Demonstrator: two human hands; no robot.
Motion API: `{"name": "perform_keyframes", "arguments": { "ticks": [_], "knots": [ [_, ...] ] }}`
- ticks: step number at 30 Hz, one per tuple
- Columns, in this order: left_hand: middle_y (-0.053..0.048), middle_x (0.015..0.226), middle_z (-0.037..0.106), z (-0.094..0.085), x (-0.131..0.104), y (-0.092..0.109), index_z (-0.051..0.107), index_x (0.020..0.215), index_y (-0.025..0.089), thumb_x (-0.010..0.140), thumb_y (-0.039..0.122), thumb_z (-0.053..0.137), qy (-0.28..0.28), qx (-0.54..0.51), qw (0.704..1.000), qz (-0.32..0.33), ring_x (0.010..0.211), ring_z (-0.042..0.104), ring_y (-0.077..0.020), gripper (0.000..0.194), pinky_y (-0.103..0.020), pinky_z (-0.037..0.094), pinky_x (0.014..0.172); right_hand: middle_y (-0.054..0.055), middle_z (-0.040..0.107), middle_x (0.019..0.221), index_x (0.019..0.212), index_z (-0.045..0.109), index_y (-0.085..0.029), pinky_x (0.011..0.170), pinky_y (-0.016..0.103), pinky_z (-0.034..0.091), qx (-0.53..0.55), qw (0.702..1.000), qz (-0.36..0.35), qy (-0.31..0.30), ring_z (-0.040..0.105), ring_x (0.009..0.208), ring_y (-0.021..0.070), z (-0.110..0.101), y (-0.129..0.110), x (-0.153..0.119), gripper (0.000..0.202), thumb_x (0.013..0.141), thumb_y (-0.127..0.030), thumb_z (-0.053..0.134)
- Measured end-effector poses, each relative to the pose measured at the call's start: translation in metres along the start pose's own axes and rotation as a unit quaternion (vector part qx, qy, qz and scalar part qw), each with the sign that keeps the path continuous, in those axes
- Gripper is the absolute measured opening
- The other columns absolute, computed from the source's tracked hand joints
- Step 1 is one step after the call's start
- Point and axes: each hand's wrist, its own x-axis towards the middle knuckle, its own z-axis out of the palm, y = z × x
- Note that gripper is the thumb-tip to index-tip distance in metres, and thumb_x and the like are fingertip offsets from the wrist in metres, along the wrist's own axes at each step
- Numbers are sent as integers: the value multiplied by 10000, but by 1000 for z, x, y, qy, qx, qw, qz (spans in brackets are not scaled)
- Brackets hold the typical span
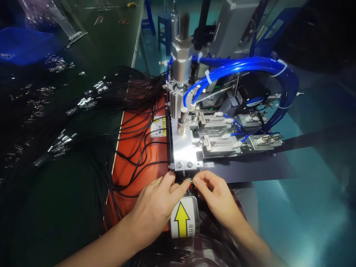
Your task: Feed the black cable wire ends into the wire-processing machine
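Right in front of the machine, my left hand (155, 200) and my right hand (215, 193) meet almost fingertip to fingertip. Each is closed in a pinch around a tiny bunch of thin wires (190, 186); a red strand shows between them. Fingers cover most of this piece, so its full shape is hidden. Just above the fingertips is the lower edge of the machine's bright metal plate (183, 152). Below them sits a white label with a yellow arrow (182, 218). Black cables (144, 154) run beside my left hand.
Thick blue air hoses (244, 65) arch over metal cylinders (222, 144) on the right. An orange-red surface (133, 129) lies left under cables. Bundles of cables with shiny metal ends (86, 102) spread over the dark table, near a blue bin (27, 44). Blue stools (164, 31) stand behind.
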Motion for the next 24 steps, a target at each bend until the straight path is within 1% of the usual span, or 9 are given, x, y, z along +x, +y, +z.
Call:
{"name": "perform_keyframes", "arguments": {
  "ticks": [4, 9, 14, 18, 24],
  "knots": [
    [-53, 765, 477, -1, 0, 1, 534, 1209, 152, 865, 80, 380, -4, 6, 1000, -1, 590, 520, -195, 384, -315, 492, 488, -35, 444, 604, 694, 513, -185, 511, 252, 333, -13, 1000, -16, 8, 394, 548, 136, 0, 2, -2, 233, 848, -359, 524],
    [-47, 757, 478, -2, 1, 3, 536, 1210, 151, 854, 79, 406, -12, 14, 1000, -8, 579, 511, -192, 386, -311, 486, 480, -20, 494, 640, 701, 518, -189, 561, 262, 368, -47, 997, -52, 33, 446, 599, 154, 3, 4, -2, 225, 873, -335, 511],
    [-47, 784, 473, 0, -1, 1, 507, 1227, 149, 841, 65, 426, 1, -4, 1000, 2, 607, 513, -193, 404, -312, 491, 502, -19, 509, 668, 713, 516, -199, 595, 267, 380, -59, 994, -84, 41, 464, 630, 160, 3, 6, -2, 200, 889, -293, 497],
    [-46, 797, 468, 1, -3, 0, 483, 1239, 150, 832, 43, 416, 8, -17, 1000, 5, 618, 512, -190, 426, -303, 488, 505, -21, 512, 673, 716, 517, -203, 600, 263, 383, -57, 993, -89, 43, 472, 636, 159, 3, 7, -4, 191, 891, -276, 497],
    [-44, 789, 469, 0, -1, 1, 496, 1212, 145, 853, 59, 394, 13, -18, 1000, 5, 619, 514, -187, 383, -299, 490, 506, -23, 507, 664, 709, 516, -201, 590, 260, 376, -43, 995, -84, 42, 458, 623, 155, 4, 6, -3, 197, 888, -284, 506]
  ]
}}
